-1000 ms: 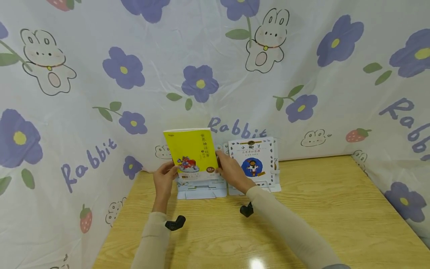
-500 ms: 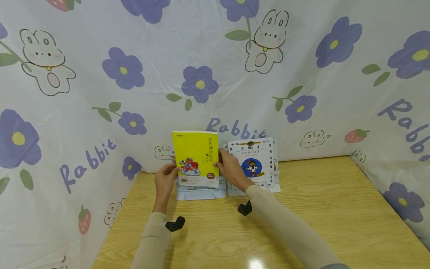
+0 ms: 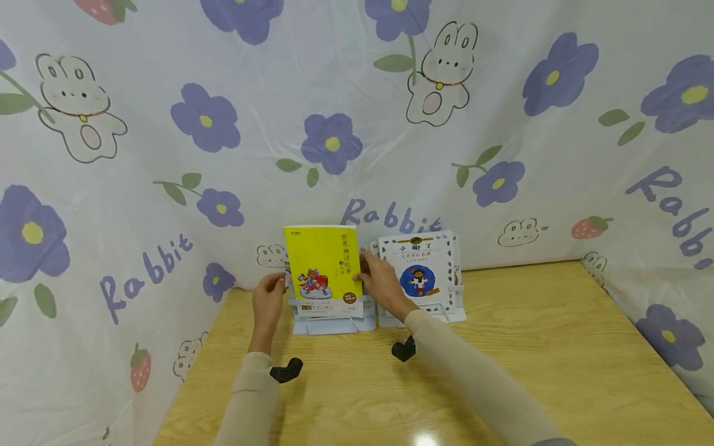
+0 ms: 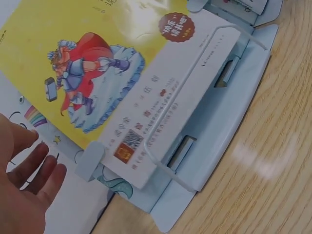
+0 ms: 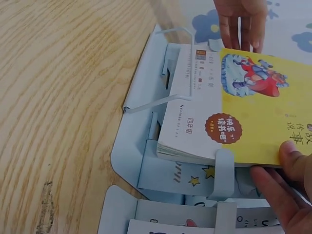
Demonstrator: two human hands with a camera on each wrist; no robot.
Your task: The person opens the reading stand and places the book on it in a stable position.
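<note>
A yellow book (image 3: 320,260) with a white lower band leans upright on a pale blue book stand (image 3: 334,326). In the left wrist view, a wire holder (image 4: 180,92) crosses the front of its lower band, and a side clip (image 4: 90,161) is at its edge. My right hand (image 3: 385,284) pinches the book's right edge, thumb (image 5: 291,158) on the cover and fingers at the page side. At the left edge, my left hand (image 3: 268,303) is apart from the book, its loosely bent fingers (image 4: 31,163) holding nothing.
Close on the right, a second stand (image 3: 458,303) bears a white book (image 3: 417,257) with a blue round picture. Both stands are on a wooden table (image 3: 357,384), before a curtain (image 3: 268,74) printed with flowers and rabbits.
The yellow book has moved from tilted above the stand down onto it, its bottom now behind the wire holder. My left hand has let go of its left edge; my right hand still holds it.
</note>
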